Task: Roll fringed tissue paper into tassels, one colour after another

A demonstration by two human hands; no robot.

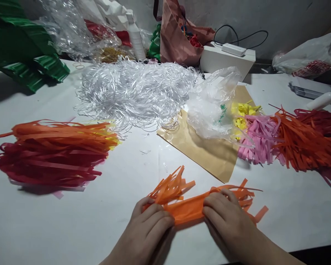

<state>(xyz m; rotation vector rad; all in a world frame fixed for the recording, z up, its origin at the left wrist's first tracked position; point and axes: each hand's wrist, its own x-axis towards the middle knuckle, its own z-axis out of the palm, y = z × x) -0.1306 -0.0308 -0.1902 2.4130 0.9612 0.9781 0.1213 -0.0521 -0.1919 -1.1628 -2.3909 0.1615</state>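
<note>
An orange tissue-paper tassel (pixel 186 209) with a flat, rolled middle band lies near the front of the white table. My left hand (pixel 151 224) has its fingers closed around the band's left part, and cut strips fan out beyond it. My right hand (pixel 223 211) grips the right part of the same band, fingers bent over it. More fringe strips spread past the right hand. Between the two hands the band runs nearly straight, tilted slightly up to the right. Both thumbs are mostly hidden.
Red and orange paper strips (pixel 55 154) lie at left. White string (pixel 138 92) is heaped behind. A clear plastic bag (pixel 212 110) sits on a brown envelope (pixel 201 154). Pink (pixel 259 140) and orange tassels (pixel 306 141) lie right, near a white glue bottle (pixel 324 99).
</note>
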